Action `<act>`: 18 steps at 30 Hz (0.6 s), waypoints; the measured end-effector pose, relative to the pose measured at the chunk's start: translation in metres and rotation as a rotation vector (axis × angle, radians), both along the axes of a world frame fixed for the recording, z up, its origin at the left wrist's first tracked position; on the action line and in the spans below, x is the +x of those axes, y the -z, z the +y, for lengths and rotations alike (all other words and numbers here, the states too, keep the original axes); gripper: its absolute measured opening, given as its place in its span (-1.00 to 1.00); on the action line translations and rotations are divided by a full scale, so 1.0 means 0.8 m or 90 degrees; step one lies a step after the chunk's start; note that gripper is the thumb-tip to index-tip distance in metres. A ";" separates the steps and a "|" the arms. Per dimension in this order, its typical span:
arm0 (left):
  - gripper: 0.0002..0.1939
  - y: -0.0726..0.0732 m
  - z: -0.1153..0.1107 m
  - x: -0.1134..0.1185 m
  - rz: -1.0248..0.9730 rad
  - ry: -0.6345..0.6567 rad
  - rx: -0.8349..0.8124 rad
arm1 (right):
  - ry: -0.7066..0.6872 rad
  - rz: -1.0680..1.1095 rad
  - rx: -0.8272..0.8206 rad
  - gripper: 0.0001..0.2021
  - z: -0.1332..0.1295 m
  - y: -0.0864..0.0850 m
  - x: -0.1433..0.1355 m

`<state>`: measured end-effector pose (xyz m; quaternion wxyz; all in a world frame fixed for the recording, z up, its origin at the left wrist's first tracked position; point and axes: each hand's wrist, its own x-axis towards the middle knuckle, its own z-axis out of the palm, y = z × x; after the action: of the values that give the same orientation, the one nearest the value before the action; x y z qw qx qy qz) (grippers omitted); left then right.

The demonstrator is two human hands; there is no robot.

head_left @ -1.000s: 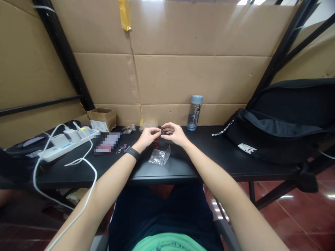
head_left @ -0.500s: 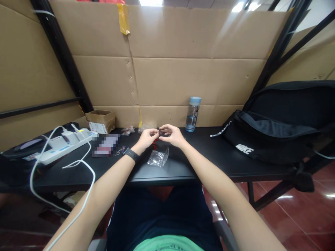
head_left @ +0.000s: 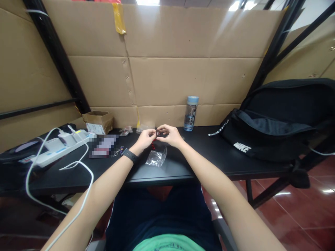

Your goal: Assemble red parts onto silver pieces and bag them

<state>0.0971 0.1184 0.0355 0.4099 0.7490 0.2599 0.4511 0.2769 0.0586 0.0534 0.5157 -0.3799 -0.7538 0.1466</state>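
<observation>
A small dark, rounded object (head_left: 158, 133) is held up between my two hands, just above the black table. My left hand (head_left: 145, 138) is closed in a pinch at its left side. From the other side, the thumb and fingers of my right hand (head_left: 170, 135) grip it. Below the fingertips hangs a short red cord (head_left: 153, 145), which seems to belong to the object; where it joins is hidden. A clear plastic bag (head_left: 155, 158) lies on the table just below my hands. The object is too small and shaded for me to name its kind.
Behind my hands stands a water bottle (head_left: 191, 114). To the left are a small cardboard box (head_left: 101, 122), a power strip (head_left: 62, 145) with white cables, a blurred-out flat item (head_left: 104, 146) and a keyring (head_left: 118, 151). A black backpack (head_left: 277, 129) lies right.
The camera view has shifted slightly. The dark object is turned a little and shows more between my fingertips; both hands keep their grip in nearly the same place.
</observation>
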 end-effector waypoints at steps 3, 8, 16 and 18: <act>-0.65 0.000 0.000 0.000 0.010 0.000 0.011 | 0.018 -0.050 0.021 -0.64 -0.004 -0.004 -0.002; -0.70 0.002 0.003 -0.001 0.025 -0.008 0.047 | 0.048 -0.147 0.075 -0.65 -0.010 -0.011 -0.002; -0.55 0.000 0.004 -0.005 0.004 0.024 0.000 | 0.085 -0.180 0.086 -0.65 -0.009 -0.011 -0.005; -0.53 -0.001 0.002 -0.006 -0.001 0.029 -0.010 | 0.079 -0.173 0.081 -0.66 -0.009 -0.011 -0.006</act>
<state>0.0924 0.1199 0.0360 0.4264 0.7511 0.2455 0.4402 0.2723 0.0518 0.0619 0.4403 -0.4083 -0.7996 0.0136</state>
